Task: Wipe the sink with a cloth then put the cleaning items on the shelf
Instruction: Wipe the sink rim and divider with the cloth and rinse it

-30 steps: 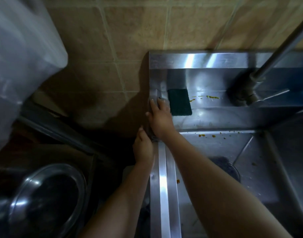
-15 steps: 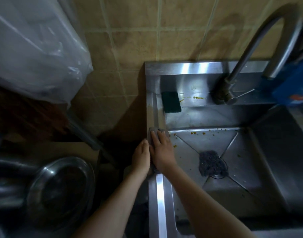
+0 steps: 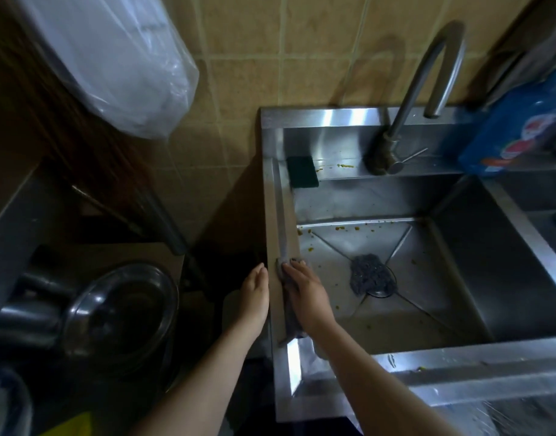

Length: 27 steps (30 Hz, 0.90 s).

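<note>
grey, perhaps woven cloth (image 3: 289, 322) under fingers (image 3: 294, 271)

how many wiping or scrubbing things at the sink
3: grey cloth under the right hand on the sink rim; green scouring pad on the back ledge; wire scourer over the drain. More may be hidden.

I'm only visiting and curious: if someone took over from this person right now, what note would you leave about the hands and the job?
Right hand: fingers flat on the grey cloth, pressing it on the left rim of the sink.
Left hand: open, holds nothing, beside the rim's outer side.
Green scouring pad lies on the back ledge; the grey scourer sits over the drain.
Done: left rim wipe under way.
Left: yellow crumbs in the basin and on the ledge, then the cleaning items go to the shelf.
</note>
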Tool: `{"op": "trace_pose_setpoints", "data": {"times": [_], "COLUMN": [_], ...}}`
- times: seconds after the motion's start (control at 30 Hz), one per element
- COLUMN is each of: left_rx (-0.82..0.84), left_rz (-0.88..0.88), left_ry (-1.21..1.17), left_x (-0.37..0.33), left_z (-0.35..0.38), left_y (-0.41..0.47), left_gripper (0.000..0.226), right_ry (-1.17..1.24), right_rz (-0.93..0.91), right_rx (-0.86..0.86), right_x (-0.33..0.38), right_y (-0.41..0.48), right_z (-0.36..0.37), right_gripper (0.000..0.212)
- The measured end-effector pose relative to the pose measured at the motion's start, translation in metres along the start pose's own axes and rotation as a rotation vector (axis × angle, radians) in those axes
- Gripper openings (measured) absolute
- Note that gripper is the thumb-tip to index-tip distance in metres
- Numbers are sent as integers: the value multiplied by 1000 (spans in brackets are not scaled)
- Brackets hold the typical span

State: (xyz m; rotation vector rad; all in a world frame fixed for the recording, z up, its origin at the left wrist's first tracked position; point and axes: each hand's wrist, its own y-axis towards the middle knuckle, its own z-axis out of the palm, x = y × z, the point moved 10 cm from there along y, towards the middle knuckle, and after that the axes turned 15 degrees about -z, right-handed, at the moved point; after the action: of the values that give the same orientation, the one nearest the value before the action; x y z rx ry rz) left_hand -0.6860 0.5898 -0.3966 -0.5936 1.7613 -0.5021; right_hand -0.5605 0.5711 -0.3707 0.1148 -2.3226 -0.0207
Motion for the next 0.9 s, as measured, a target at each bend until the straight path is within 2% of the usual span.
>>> {"op": "trace_pose_setpoints", "data": {"times": [0.2, 0.3, 0.47, 0.67, 0.9], "left_rx": [1, -6, -27, -68, -81], "left_rz": [-23, -15, 22, 79, 123], "left_ry": [38, -12, -46, -1, 126], "left_x": [23, 28, 34, 50, 58], "left_z": [-11, -16, -22, -16, -11], "left_y": [-10, -24, -66, -111, -122], "left_gripper": [38, 36, 36, 36, 34], "right_ry": [142, 266, 365, 362, 307], "right_rz": [85, 185, 201, 214, 195], "right_rx": [-36, -125, -257, -280, -272], "right_x": [-1, -10, -9, -6, 10], "right_y": [-36, -59, -95, -140, -167], "right_z": [-19, -31, -56, -68, -62], "right_gripper": [40, 41, 42, 41, 41]}}
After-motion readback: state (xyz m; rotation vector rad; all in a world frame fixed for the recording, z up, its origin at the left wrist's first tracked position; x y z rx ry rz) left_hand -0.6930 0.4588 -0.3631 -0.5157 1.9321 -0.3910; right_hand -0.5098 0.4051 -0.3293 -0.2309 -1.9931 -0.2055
